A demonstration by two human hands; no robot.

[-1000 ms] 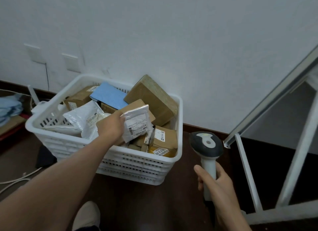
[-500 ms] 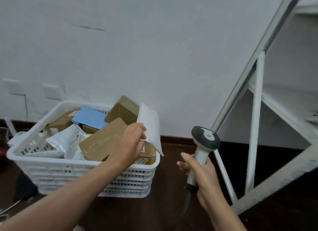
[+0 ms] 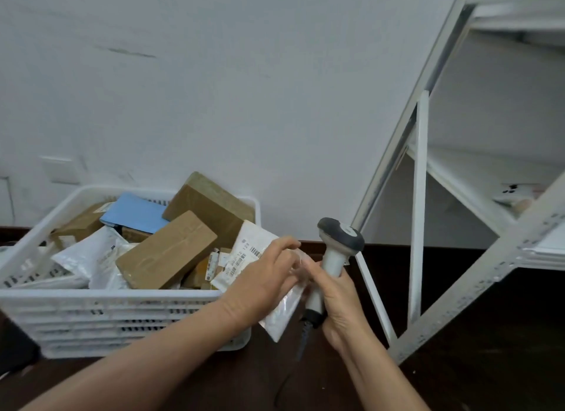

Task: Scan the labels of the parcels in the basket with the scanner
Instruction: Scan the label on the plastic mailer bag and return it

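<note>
Nearest the camera, two bare forearms reach forward over a dark brown floor point(image 3: 250, 380). A dark cable point(image 3: 302, 340) hangs from the base of the scanner toward that floor.

The right hand point(image 3: 339, 306) is wrapped round the pale handle of the scanner point(image 3: 334, 251), its fingers point(image 3: 315, 273) closed on the grip; the scanner stands nearly upright, its grey head above the hand and tipped toward the left. The left hand point(image 3: 263, 282) holds a white parcel bag point(image 3: 260, 257) just beside the scanner, outside the basket's right end. The left fingers point(image 3: 284, 247) are curled over the bag's right edge, and the bag's lower corner hangs below the hand, close against the scanner's handle. The printed label with barcodes faces up and left, on the part of the bag left of the fingers. The two hands touch, or nearly so, around the bag's edge.

Left of the hands sits a white slotted basket point(image 3: 116, 312) on the floor, piled with parcels: a brown box point(image 3: 166, 251) tilted on top, a larger brown box point(image 3: 211, 202) behind it, a blue envelope point(image 3: 134, 213) and white bags point(image 3: 88, 254) to the left.

On the right stands a white metal shelf frame point(image 3: 420, 196) with bare shelves. Behind everything is a plain white wall point(image 3: 244, 89) with a dark skirting board at its foot.
</note>
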